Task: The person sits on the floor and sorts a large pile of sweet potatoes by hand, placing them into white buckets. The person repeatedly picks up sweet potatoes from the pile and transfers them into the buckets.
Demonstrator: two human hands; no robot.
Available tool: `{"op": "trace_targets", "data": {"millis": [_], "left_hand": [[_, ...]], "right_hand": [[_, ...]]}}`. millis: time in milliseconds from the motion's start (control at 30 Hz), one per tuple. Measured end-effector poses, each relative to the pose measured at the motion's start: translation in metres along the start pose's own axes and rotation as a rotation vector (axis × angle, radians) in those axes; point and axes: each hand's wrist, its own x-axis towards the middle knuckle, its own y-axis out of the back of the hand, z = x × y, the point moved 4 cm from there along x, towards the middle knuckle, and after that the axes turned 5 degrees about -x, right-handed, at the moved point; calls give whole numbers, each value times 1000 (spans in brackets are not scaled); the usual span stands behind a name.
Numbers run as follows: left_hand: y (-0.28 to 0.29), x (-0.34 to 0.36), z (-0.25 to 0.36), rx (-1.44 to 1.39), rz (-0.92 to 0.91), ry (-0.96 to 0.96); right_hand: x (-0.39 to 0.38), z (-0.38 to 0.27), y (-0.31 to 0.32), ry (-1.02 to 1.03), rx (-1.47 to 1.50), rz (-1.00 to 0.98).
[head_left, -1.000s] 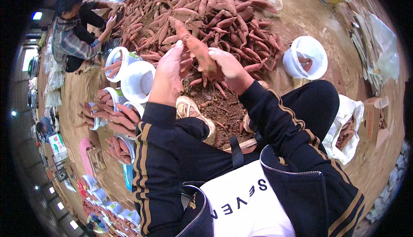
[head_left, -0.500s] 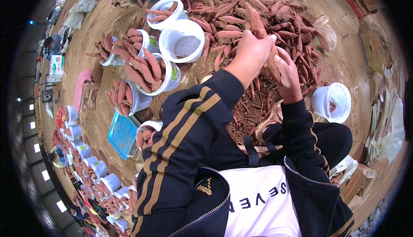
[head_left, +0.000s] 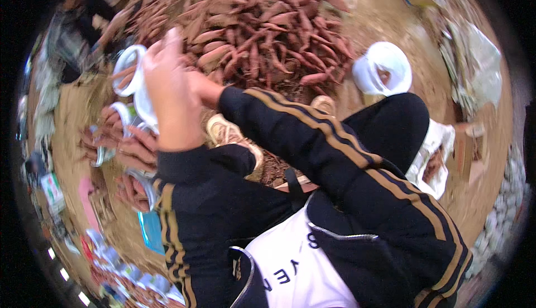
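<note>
My left hand is raised at the left beside the white buckets, smeared by motion. Behind it, mostly hidden, is my right hand, its arm reaching across to the left. Neither hand's fingers show clearly, and whether a sweet potato is between them is hidden. The left hand covers much of a white bucket. Just beyond stands another white bucket with sweet potatoes in it. A large heap of reddish sweet potatoes lies ahead of my hands.
Filled buckets of sweet potatoes stand at the left, near a blue tray. On the right are a white bucket and a white bag. My shoe is close to the heap. Another person is at the far left.
Both hands have moved left, from over the heap to the buckets. The large sweet potato they gripped together no longer shows clearly. The whole view has shifted, with the heap now farther left.
</note>
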Motion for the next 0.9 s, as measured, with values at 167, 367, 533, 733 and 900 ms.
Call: {"op": "trace_targets", "data": {"millis": [167, 367, 533, 733, 900], "left_hand": [[14, -29, 21, 71, -33, 108], [9, -37, 20, -68, -105, 215], [-19, -29, 12, -17, -143, 277], [-37, -20, -5, 62, -227, 301], [-39, -11, -16, 122, -192, 290]], "right_hand": [[-40, 19, 87, -293, -532, -13], [-144, 32, 288, -870, -1073, 744], [-204, 85, 352, -961, -990, 704], [-215, 134, 306, -985, -491, 649], [-173, 83, 202, -874, 472, 634]]}}
